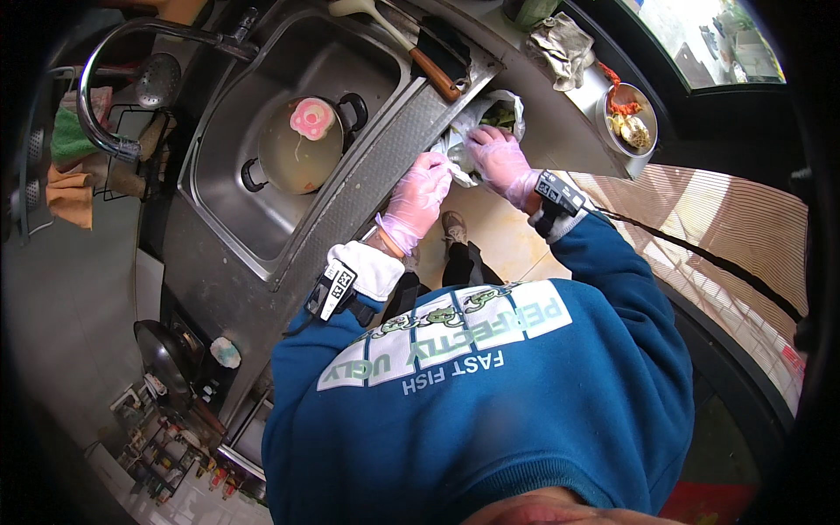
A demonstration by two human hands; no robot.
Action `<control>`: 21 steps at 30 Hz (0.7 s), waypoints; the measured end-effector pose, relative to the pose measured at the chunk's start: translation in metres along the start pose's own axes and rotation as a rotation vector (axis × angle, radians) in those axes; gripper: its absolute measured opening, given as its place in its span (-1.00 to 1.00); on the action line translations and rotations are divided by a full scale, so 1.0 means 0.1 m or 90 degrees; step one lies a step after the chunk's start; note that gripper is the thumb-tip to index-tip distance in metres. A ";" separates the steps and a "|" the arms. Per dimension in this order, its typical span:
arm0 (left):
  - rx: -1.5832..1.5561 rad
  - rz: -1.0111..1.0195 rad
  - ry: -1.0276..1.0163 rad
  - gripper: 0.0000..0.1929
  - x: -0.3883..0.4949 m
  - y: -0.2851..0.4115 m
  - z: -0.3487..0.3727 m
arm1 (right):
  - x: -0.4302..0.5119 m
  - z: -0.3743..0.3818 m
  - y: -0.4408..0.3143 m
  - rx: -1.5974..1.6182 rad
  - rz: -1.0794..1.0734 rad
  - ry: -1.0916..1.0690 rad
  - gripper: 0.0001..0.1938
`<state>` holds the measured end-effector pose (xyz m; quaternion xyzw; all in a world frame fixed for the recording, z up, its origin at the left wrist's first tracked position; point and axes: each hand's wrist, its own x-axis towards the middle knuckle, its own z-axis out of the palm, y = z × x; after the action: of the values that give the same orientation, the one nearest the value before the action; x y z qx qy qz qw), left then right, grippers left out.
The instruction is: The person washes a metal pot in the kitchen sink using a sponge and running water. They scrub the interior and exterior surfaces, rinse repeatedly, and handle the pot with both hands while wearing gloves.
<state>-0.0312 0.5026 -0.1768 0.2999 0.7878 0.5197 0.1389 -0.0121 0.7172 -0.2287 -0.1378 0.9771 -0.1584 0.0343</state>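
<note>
A white plastic bag [467,121] with green leafy scraps [502,118] inside hangs past the counter's edge. My left hand [420,197], in a thin clear glove, pinches the bag's near rim. Gloved the same way, my right hand [500,157] lies against the bag's mouth with its fingers curled over it; what its fingertips hold is hidden. Left of my hands, a two-handled pot [275,154] of cloudy water stands in the steel sink [216,216], with a pink and white flower-shaped sponge [312,119] in it.
A spatula with a wooden handle [433,72] lies across the sink's corner. A grey rag [561,49] and a metal bowl [650,108] with dried red peppers and garlic are at the upper right. The curved faucet [88,98] arches at upper left; a wok [161,354] sits at lower left.
</note>
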 end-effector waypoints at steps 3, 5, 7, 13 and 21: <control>-0.016 -0.005 0.011 -0.84 0.00 0.03 -0.02 | -0.15 0.03 0.03 -0.007 0.000 -0.010 -0.58; -0.022 -0.025 0.011 -0.84 0.00 0.05 0.00 | -0.14 0.11 0.04 -0.019 -0.019 0.032 -0.62; -0.011 -0.023 0.012 -0.84 0.02 0.07 0.03 | -0.04 0.24 0.08 -0.009 -0.008 0.006 -0.60; 0.048 0.028 0.018 -0.83 0.17 0.13 0.11 | 0.41 0.61 0.34 0.101 0.010 -0.193 -0.77; 0.070 -0.007 0.076 -0.74 -0.46 0.23 -0.14 | -0.07 -0.18 0.05 0.083 -0.056 -0.014 -0.63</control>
<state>0.0047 0.4704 -0.1544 0.2715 0.8235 0.4919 0.0778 -0.0083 0.7293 -0.2131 -0.1796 0.9574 -0.2213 0.0472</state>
